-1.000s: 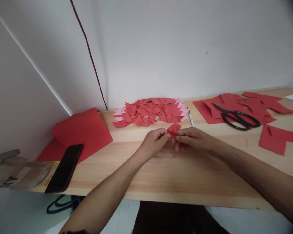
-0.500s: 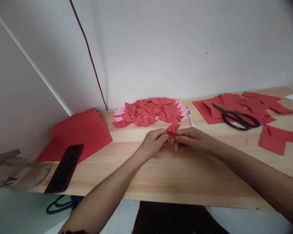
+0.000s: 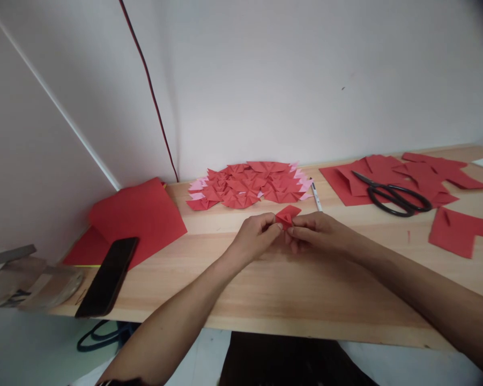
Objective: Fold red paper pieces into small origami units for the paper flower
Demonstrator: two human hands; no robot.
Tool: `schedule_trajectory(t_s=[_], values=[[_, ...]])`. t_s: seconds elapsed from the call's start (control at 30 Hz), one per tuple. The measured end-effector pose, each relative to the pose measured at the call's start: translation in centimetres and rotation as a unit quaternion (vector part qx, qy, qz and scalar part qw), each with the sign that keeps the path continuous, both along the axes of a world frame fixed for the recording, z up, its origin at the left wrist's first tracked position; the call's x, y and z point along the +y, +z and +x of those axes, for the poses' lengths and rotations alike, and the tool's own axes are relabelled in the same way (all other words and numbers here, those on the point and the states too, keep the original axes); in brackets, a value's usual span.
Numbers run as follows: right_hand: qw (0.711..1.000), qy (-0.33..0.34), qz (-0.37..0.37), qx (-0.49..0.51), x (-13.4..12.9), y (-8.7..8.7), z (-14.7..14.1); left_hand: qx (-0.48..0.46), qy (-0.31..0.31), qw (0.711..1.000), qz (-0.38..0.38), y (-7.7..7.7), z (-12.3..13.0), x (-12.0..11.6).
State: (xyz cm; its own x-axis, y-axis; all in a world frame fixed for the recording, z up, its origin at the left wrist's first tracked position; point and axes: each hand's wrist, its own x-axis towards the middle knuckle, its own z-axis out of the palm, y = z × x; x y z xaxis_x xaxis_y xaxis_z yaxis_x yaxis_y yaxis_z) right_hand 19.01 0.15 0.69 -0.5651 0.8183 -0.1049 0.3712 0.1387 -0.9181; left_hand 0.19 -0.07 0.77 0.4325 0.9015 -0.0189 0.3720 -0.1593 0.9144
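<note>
Both hands pinch one small folded red paper piece (image 3: 287, 216) above the light wooden tabletop (image 3: 289, 289): left hand (image 3: 254, 237) and right hand (image 3: 319, 234) meet fingertip to fingertip. Risk: uneven finger pressure could skew the crease or tear the paper.

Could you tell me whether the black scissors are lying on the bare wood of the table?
No, the black scissors lie on the red paper sheets at the table's far right.

On the table (image 3: 265, 289), folded paper pieces (image 3: 249, 185) lie behind the hands, a phone (image 3: 106, 276) at left, scissors (image 3: 394, 195) on paper sheets (image 3: 422, 174) at right.
</note>
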Motion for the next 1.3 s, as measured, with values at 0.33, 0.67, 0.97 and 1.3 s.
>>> schedule_trajectory(t_s=[0.33, 0.67, 0.97, 1.3], values=[[1.0, 0.025, 0.003, -0.008, 0.5, 0.4, 0.5, -0.046, -0.018, 0.998, -0.031, -0.2, -0.8, 0.8], [0.946, -0.178, 0.265, -0.048, 1.3, 0.4, 1.7, 0.132, -0.072, 0.983, 0.107, 0.6, -1.3, 0.3], [0.949, -0.092, 0.281, -0.106, 1.1, -0.7, 0.9, 0.141, -0.043, 0.981, 0.129, 0.4, -1.4, 0.3], [0.953, -0.125, 0.251, -0.112, 0.7, -0.2, 0.8, -0.029, 0.057, 0.998, 0.027, -0.6, -1.3, 1.1]])
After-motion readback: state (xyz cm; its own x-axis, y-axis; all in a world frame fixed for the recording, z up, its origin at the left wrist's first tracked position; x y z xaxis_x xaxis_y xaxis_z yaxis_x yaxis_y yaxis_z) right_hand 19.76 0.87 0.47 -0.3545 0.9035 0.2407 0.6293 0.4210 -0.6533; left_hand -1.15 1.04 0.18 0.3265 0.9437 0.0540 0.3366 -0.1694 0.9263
